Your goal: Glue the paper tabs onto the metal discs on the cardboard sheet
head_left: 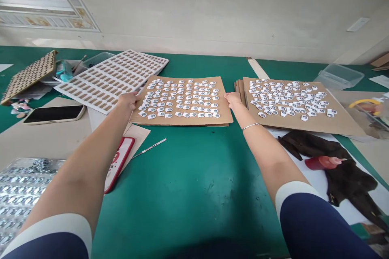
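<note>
My left hand (129, 101) and my right hand (233, 99) grip opposite side edges of a brown cardboard sheet (225, 107). Rows of small white pieces with round dark marks (182, 98) cover its top. At least one more sheet shows beneath its front edge. Just right of my right hand lies a second stack of cardboard (343, 119), its top bearing similar white pieces scattered unevenly. Behind my left hand rests a white slotted tray (112, 77). The fingertips of both hands are partly hidden at the cardboard's edges.
A phone (54, 114), a red-edged case (120, 162) and a thin pen-like tool (150, 147) lie left on the green table (182, 194). Shiny packed parts (24, 198) sit front left. At right are a red squeeze bottle (322, 162), dark cloth (349, 186) and a clear box (338, 76).
</note>
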The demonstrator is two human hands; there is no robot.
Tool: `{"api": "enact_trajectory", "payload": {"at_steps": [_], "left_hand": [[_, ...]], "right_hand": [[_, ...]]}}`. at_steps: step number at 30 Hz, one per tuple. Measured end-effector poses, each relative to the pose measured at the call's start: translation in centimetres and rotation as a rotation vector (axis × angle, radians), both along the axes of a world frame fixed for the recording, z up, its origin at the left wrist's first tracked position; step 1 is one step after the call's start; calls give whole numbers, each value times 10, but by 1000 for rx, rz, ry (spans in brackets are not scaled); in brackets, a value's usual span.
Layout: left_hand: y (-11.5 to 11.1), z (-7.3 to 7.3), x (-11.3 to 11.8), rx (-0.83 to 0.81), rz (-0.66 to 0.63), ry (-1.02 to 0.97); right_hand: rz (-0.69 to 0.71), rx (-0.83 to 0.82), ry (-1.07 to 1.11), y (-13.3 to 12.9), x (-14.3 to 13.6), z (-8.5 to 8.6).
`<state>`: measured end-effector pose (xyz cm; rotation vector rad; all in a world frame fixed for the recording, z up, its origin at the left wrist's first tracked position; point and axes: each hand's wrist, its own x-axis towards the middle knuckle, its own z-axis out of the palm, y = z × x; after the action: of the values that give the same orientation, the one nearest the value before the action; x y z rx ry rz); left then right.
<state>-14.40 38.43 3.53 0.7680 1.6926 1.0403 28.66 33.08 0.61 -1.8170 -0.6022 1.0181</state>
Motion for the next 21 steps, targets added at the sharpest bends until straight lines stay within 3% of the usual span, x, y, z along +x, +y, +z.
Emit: {"api": "enact_trajectory", "payload": {"at_steps": [5, 9, 14, 21], "left_hand": [[-19, 5, 2, -6, -2, -72], [-52, 10, 3, 0, -32, -109], [-120, 14, -7, 26, -78, -121], [-236, 8, -16, 18, -154, -68]], "right_hand": [[1, 39, 35, -25, 3, 5], [-9, 71, 72, -58, 9, 10], [-16, 140, 106, -116, 15, 17], [-4, 173, 152, -226, 21, 15]]}}
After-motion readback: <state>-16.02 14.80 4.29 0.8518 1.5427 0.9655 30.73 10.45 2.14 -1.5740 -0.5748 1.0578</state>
